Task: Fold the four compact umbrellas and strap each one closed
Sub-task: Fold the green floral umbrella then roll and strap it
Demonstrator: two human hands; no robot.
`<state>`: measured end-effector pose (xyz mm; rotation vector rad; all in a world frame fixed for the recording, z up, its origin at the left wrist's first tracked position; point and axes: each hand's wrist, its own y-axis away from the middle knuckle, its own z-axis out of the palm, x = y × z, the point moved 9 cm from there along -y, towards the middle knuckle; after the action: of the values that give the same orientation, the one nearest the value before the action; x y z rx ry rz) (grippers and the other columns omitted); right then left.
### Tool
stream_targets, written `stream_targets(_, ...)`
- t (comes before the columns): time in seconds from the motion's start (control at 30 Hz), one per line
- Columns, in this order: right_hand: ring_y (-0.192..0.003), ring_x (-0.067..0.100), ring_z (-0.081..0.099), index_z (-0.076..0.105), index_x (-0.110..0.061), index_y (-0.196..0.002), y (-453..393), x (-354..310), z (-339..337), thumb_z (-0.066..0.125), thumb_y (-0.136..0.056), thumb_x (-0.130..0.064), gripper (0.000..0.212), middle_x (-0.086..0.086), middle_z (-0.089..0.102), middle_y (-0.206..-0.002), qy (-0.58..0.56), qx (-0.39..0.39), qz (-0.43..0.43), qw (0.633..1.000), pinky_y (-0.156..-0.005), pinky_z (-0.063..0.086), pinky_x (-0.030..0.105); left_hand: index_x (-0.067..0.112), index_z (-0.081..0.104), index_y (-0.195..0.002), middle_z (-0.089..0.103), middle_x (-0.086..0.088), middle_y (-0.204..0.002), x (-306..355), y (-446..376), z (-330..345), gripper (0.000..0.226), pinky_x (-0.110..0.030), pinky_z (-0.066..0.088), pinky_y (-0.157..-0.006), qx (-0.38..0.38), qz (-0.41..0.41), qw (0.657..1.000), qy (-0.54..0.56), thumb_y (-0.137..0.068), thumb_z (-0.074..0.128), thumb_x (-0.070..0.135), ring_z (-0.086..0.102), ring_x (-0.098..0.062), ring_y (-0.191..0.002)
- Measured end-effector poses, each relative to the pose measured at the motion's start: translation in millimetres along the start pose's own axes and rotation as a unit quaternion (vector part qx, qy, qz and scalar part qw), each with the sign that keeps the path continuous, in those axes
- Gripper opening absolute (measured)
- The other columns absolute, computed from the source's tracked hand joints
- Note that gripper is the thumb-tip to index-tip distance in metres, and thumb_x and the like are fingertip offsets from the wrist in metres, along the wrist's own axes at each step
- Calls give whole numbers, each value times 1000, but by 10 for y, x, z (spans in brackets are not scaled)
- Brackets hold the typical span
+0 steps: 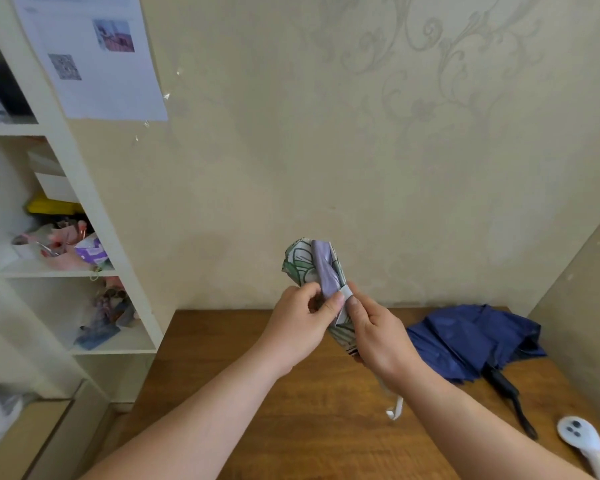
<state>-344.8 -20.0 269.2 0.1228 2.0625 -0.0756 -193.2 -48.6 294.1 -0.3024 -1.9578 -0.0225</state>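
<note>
I hold a folded compact umbrella (pixel 309 266) with a green, white and lilac pattern upright above the wooden table (pixel 291 410). My right hand (pixel 378 334) grips its lower body, thumb by the white strap tab (pixel 346 292). My left hand (pixel 300 325) pinches the strap end against the bundle. A white wrist loop (pixel 395 408) dangles below my right wrist. A navy blue umbrella (pixel 471 337) lies collapsed with loose cloth on the table at the right, its black handle (pixel 506 388) pointing toward me. At the lower right corner lies a white umbrella handle (pixel 584 441).
A white shelf unit (pixel 94 216) with boxes and clutter stands at the left, a paper sheet (pixel 94 53) taped to its side. A patterned wall rises behind the table, and a side panel (pixel 582 289) bounds it on the right.
</note>
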Motion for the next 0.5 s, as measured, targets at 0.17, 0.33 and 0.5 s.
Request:
stream_targets(0.17,-77,2,68,48,-55,-147,-39,63,1,36,-108,-54,40,-15,74,-107,-18,7,11,1000,-65,56,31,27,75,-99,77,5,-94,-160,29,62,41,-40,58,-86,-40,-79,996,-1,-101,54,63,71,-15,-92)
stream_targets(0.33,-67,3,65,47,-60,-144,-74,111,-25,36,-108,-54,38,-10,76,-106,-11,13,6,1000,-57,51,29,24,76,-91,76,-1,-88,-158,60,75,42,-48,59,-82,-48,-72,996,-18,-101,57,61,71,-22,-87)
stream_targets(0.5,-81,7,58,41,-58,-149,-122,93,-42,32,-108,-55,42,-6,76,-113,27,15,-22,999,-64,43,23,17,67,-84,63,-1,-75,-99,57,50,44,-32,49,-65,-39,-42,998,-32,-97,65,59,59,-8,-68)
